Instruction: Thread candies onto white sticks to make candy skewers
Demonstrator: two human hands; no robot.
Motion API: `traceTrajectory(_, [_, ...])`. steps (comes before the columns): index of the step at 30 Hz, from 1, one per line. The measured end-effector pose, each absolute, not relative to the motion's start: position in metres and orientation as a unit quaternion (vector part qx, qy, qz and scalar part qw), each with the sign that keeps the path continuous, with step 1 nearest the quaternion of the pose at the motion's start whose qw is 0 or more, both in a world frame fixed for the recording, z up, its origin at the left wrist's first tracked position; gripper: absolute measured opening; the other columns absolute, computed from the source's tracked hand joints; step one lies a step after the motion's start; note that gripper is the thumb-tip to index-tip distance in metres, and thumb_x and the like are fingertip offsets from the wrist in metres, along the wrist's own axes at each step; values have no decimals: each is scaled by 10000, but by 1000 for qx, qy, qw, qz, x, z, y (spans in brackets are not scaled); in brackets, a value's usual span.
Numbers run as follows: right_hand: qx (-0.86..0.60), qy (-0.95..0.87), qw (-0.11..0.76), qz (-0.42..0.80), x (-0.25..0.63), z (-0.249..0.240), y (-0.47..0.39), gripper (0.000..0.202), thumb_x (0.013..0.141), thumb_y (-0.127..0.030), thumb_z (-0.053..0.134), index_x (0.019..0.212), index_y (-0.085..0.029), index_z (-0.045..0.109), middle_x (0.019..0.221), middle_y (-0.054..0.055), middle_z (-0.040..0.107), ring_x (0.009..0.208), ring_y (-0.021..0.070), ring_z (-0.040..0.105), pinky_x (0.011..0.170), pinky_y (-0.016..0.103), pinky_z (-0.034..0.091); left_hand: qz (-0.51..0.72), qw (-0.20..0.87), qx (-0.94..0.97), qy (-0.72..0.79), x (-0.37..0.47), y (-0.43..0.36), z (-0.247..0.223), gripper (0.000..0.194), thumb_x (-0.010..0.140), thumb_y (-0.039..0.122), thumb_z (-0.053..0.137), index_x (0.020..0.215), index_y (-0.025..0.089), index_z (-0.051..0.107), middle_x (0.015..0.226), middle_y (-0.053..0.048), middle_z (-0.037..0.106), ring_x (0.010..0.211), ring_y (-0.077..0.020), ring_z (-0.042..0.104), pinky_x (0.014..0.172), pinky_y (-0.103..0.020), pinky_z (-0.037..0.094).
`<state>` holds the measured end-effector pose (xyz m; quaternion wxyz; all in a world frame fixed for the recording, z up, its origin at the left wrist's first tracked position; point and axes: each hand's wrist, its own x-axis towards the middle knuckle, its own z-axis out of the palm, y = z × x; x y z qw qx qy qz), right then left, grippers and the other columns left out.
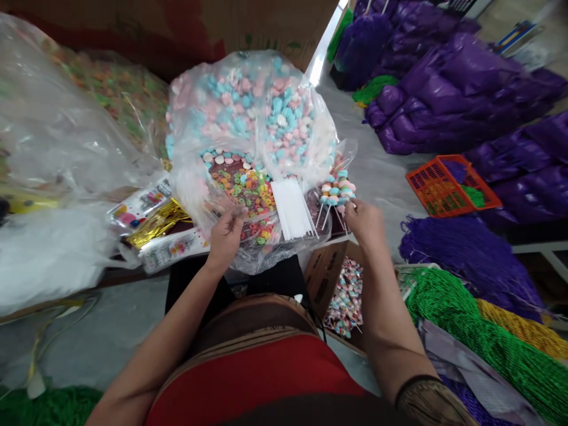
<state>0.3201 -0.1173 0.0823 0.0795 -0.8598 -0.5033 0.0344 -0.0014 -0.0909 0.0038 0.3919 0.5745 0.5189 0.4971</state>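
Note:
My left hand is closed, fingertips together, at the near left of a pile of colourful ring-shaped candies lying on clear plastic. What its fingers hold, if anything, is too blurred to make out. On the right, my right hand pinches a candy skewer at the edge of a small group of candy skewers, pink, blue and white pieces on white sticks. Between the hands lies a stack of white sticks. Pink, blue and white marshmallows line the far side of the ring candies.
Behind stands a big clear bag of marshmallows; another bag of ring candies is at left. Gold twist ties lie near packaging. Below my right arm, a cardboard box holds wrapped candy skewers. Right are an orange basket and green cords.

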Motion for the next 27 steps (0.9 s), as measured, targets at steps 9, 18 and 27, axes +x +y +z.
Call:
traceTrajectory(9, [-779, -576, 238, 59, 281, 84, -121, 383, 1001, -333, 457, 1058, -170, 799, 941, 117, 800, 836, 244, 693, 759, 324, 465, 474, 386, 598, 519, 1, -90, -2, 332, 946, 462, 639, 1126, 209, 756, 1197, -88, 808, 1143, -234, 748, 1077, -409, 571])
traceTrajectory(18, [-805, -587, -46, 73, 241, 63, -68, 350, 1007, -205, 489, 1184, -86, 766, 1109, 252, 796, 1011, 316, 737, 783, 345, 450, 469, 371, 623, 505, -1, -91, -4, 282, 951, 345, 607, 1141, 207, 762, 1188, -78, 811, 1133, -224, 752, 1057, -392, 580])
traceTrajectory(27, [-810, -578, 84, 42, 254, 66, -77, 359, 1000, -342, 520, 1045, -160, 826, 985, 172, 827, 904, 294, 722, 772, 352, 471, 467, 376, 628, 495, 0, -90, -11, 299, 954, 334, 575, 1157, 217, 761, 1213, -71, 800, 1160, -217, 738, 1090, -399, 565])
